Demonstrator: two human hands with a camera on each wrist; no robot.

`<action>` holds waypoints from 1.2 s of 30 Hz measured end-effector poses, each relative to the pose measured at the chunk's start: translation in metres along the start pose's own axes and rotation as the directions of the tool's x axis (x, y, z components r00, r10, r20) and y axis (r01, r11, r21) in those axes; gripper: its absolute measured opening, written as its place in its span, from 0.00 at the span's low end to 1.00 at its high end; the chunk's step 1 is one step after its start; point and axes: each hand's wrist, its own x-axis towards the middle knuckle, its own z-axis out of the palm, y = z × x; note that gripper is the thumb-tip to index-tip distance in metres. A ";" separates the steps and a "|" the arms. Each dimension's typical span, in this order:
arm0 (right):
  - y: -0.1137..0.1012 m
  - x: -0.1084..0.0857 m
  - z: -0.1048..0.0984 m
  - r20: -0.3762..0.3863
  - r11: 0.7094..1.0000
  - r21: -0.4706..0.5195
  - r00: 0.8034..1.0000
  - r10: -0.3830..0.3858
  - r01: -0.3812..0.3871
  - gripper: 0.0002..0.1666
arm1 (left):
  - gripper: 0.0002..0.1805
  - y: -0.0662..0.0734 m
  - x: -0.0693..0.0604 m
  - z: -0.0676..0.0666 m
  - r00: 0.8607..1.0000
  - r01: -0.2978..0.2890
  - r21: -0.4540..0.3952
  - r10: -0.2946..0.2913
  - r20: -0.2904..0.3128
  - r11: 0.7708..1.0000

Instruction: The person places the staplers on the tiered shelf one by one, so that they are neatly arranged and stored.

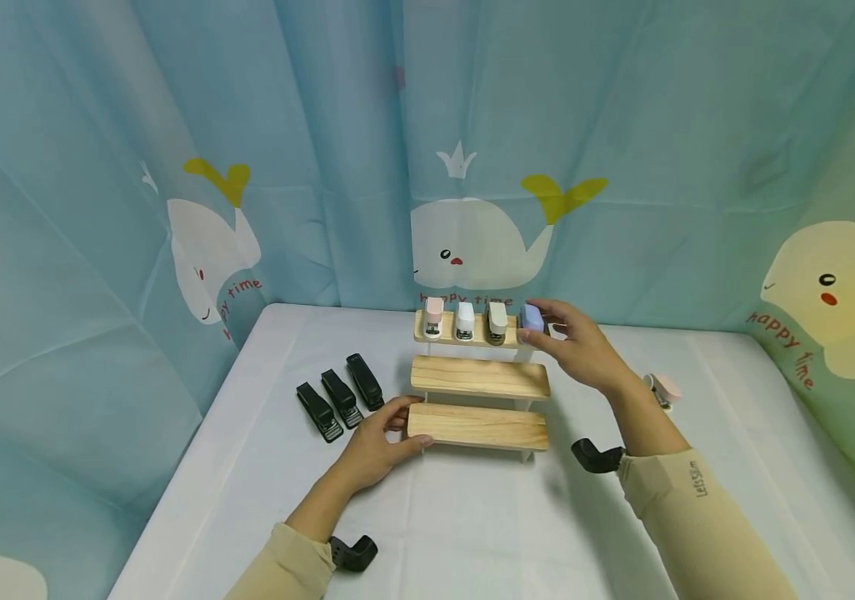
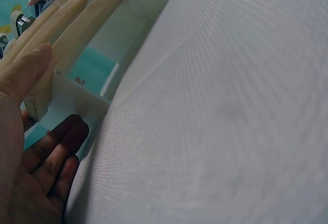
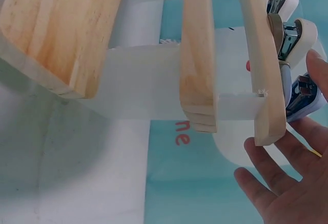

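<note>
A three-tier wooden stand (image 1: 478,427) has small staplers along its top shelf. From the left these are a pink stapler (image 1: 433,317), a white stapler (image 1: 464,321) and a cream stapler (image 1: 497,322). At the shelf's right end is a blue stapler (image 1: 530,321), pinched between the thumb and fingers of my right hand (image 1: 581,346). In the right wrist view that blue stapler (image 3: 303,98) touches the shelf, while the other fingers spread below the shelf's end. My left hand (image 1: 378,446) grips the left end of the lowest shelf, its thumb (image 2: 31,67) on the board.
Three black staplers (image 1: 339,398) lie side by side on the white table left of the stand. A pink and white stapler (image 1: 663,390) lies on the right, partly hidden by my right forearm. Behind the table hangs a blue curtain (image 1: 367,167) printed with whales.
</note>
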 end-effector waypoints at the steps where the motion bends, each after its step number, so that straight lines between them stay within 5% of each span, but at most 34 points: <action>1: 0.000 0.000 0.000 0.003 1.000 0.004 1.000 0.000 0.000 0.37 | 0.35 0.000 0.000 0.000 1.000 -0.001 0.000 0.001 -0.001 1.000; 36: 0.002 -0.012 0.001 0.041 0.995 -0.009 0.994 0.098 -0.097 0.49 | 0.34 0.002 -0.001 0.000 1.000 0.006 0.003 -0.006 -0.002 1.000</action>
